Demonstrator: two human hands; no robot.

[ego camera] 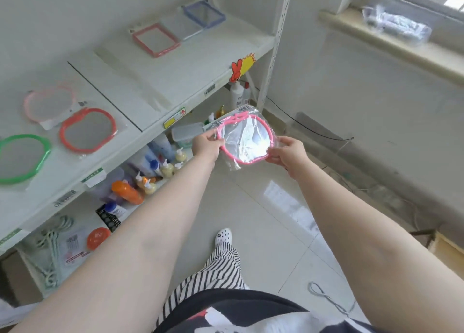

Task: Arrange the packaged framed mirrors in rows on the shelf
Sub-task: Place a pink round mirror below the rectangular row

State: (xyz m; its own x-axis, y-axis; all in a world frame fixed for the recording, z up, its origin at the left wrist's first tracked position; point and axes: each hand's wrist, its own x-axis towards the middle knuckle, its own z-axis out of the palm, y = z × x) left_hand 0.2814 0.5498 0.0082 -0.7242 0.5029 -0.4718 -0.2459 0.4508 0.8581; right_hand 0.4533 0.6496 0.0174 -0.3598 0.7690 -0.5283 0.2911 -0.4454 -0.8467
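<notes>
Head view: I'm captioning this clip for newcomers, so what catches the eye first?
The pink round mirror in crinkled clear wrap, held between both hands, left hand and right hand, out over the floor. Next, the green mirror and orange mirror lying flat on the white shelf to the left.

On the shelf (160,81): three round mirrors (88,130) at left, three square mirrors (157,40) farther right, toward the back. Below the shelf: bottles (165,168) (crowded together). Right of the shelf, out over the floor (263,219): one bagged mirror (244,138) between left hand (206,145) and right hand (288,155).
</notes>
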